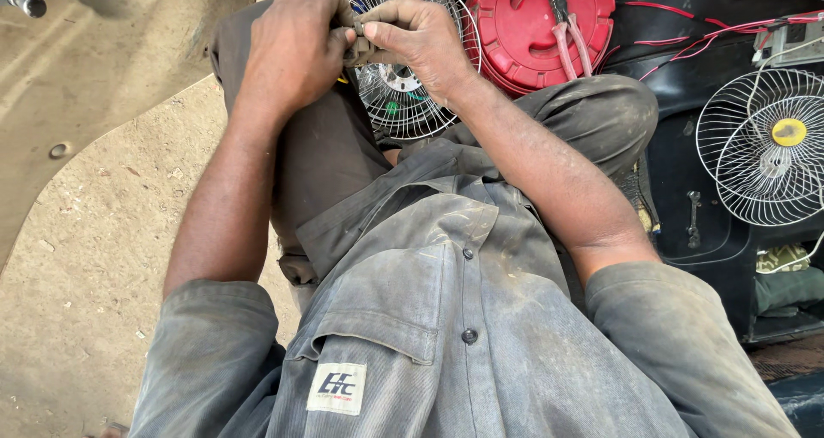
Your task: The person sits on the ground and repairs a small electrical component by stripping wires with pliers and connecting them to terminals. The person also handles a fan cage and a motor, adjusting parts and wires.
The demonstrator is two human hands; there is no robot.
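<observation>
My left hand (293,48) and my right hand (418,39) meet at the top of the view, both gripping one small grey part (365,50) between their fingertips. Just beyond and below the hands sits a small fan in a white wire cage (403,95), resting by my knees. What the small part is, I cannot make out; my fingers hide most of it.
A red round lid (519,35) lies behind the fan with red-handled pliers (568,35) on it. Red wires (704,39) run right. Another white wire fan guard with a yellow hub (768,146) lies on a dark surface. Sandy ground (86,258) is at left.
</observation>
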